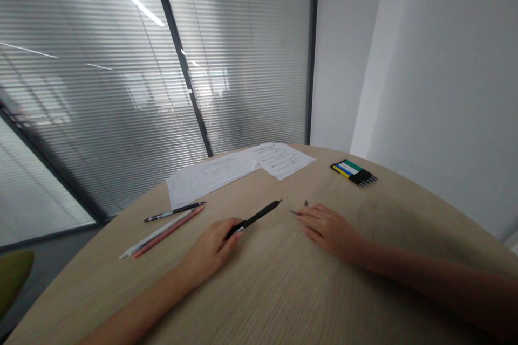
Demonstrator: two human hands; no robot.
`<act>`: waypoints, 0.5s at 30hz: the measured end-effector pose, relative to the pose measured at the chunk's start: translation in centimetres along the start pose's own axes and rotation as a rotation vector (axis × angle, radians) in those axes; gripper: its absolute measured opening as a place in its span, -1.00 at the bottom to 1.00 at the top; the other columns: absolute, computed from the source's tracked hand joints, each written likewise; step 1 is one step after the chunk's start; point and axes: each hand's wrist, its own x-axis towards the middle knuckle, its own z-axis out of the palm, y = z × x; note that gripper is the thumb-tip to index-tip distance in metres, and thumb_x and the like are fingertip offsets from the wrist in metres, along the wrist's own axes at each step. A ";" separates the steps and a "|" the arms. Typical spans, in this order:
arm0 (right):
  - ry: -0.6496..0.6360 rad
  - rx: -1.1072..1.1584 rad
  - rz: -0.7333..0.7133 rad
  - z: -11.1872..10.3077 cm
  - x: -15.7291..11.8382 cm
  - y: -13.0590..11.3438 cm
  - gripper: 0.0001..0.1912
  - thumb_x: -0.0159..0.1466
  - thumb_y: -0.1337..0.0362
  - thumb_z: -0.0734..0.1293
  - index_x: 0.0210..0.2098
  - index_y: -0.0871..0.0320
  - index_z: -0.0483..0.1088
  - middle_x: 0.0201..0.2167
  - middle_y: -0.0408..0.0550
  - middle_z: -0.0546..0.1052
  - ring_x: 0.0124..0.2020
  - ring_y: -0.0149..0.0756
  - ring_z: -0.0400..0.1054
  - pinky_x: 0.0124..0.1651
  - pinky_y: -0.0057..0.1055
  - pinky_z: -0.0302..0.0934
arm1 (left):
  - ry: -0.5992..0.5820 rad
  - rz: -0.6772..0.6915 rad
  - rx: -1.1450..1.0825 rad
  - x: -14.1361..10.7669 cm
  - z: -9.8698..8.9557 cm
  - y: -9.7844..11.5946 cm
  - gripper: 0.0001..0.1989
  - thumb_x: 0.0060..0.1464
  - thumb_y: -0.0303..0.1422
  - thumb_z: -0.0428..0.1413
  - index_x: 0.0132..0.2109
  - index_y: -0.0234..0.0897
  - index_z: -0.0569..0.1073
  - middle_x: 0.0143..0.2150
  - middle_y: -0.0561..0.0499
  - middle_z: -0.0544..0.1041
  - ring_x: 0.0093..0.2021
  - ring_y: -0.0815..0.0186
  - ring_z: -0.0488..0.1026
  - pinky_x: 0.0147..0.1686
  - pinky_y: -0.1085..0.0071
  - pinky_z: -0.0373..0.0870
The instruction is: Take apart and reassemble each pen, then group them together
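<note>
My left hand (212, 250) rests on the round wooden table (283, 291) and grips the back end of a black pen (259, 217), whose tip points away to the right. My right hand (329, 229) lies flat on the table just right of the pen tip, fingers closed together and holding nothing. A small dark piece (294, 212) lies on the wood at its fingertips, and another tiny bit (306, 203) sits just beyond.
Left of my left hand lie a black pen (175, 211), a red pencil (170, 230) and a white one (156, 235). Printed sheets (238, 170) lie at the far edge. Several coloured pens (354, 172) sit side by side at the far right. A glass wall with blinds stands behind.
</note>
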 end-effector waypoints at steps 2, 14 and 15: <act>0.002 0.016 -0.005 0.0 0.0 0.0 -0.73 0.18 0.38 0.16 -0.17 0.20 0.39 -0.12 0.00 0.44 -0.13 -0.23 0.28 -0.03 -0.23 0.15 | 0.009 0.038 0.062 0.0 0.3 -0.4 -0.75 0.13 -0.30 -0.17 -0.16 -0.30 0.32 -0.26 -0.07 0.49 -0.25 0.26 0.42 -0.25 0.34 0.34; 0.074 0.067 -0.007 -0.1 -0.1 0.1 -0.83 0.17 0.38 0.17 -0.45 0.18 0.38 -0.45 -0.05 0.46 -0.34 -0.29 0.29 -0.23 -0.33 0.19 | 0.041 0.267 0.320 0.1 0.5 -0.8 -0.79 0.13 -0.36 -0.15 -0.21 -0.30 0.35 -0.38 -0.06 0.49 -0.37 0.25 0.40 -0.34 0.31 0.30; 0.073 0.068 0.004 -0.1 -0.1 0.2 -0.84 0.16 0.38 0.17 -0.46 0.18 0.37 -0.46 -0.05 0.45 -0.34 -0.29 0.29 -0.23 -0.33 0.19 | 0.042 0.273 0.330 0.1 0.4 -0.8 -0.79 0.12 -0.36 -0.14 -0.22 -0.30 0.35 -0.39 -0.06 0.48 -0.38 0.25 0.39 -0.35 0.31 0.30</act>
